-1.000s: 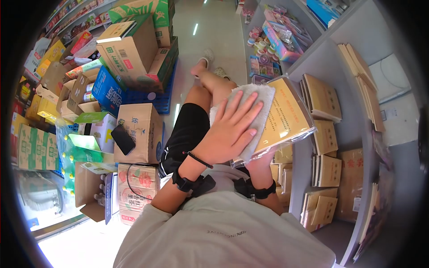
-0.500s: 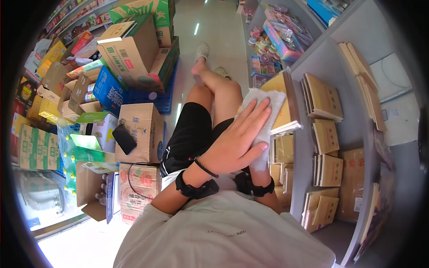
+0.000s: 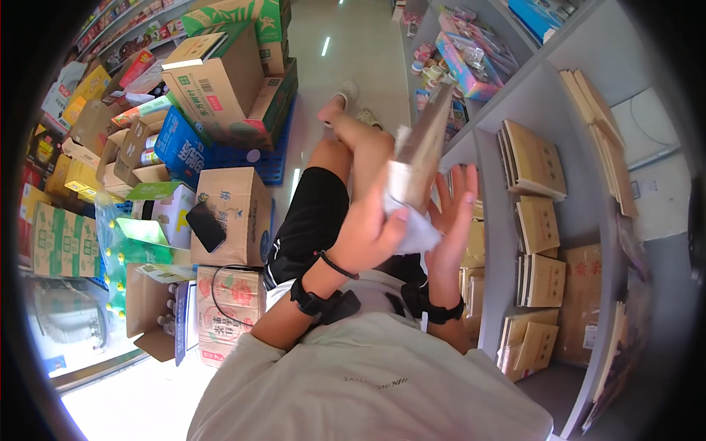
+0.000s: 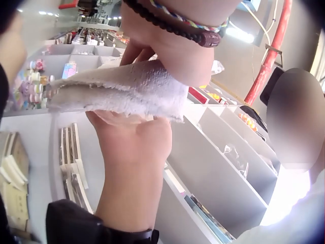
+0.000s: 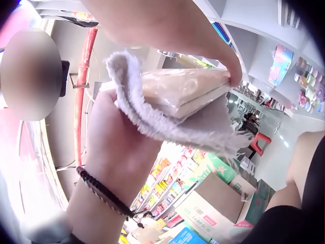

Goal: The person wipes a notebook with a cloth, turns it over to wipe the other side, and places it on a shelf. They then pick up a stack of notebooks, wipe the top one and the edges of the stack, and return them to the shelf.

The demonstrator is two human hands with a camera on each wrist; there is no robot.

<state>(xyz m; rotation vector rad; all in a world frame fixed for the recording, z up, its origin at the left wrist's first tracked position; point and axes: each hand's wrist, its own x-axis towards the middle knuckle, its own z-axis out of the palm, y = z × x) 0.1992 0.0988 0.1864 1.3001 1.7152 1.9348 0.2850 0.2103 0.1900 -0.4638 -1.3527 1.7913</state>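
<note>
Between my two hands stands a plastic-wrapped pack of tan-covered books (image 3: 426, 151), tilted with its narrow side toward the head camera. My left hand (image 3: 364, 231), with braided bracelets on the wrist, grips the pack's near end through a fuzzy grey cloth (image 3: 413, 229). The right wrist view shows this cloth (image 5: 134, 104) folded around the pack's edge, with clear film shining on the pack (image 5: 183, 86). My right hand (image 3: 457, 213) stands at the pack's other side, fingers straight and raised; a fingertip reaches the pack's end in the right wrist view.
Grey shelves on the right hold stacks of similar tan books (image 3: 535, 158). Boxed toys (image 3: 471, 62) sit farther up. To the left, a phone (image 3: 206, 226) lies on a carton (image 3: 235, 195). Tall cartons (image 3: 217, 95) stand on a blue pallet (image 3: 273, 165).
The pack has turned from its printed face to its narrow side. My left hand has gone from lying flat with the cloth to gripping the edge; my right hand has come into view, fingers raised.
</note>
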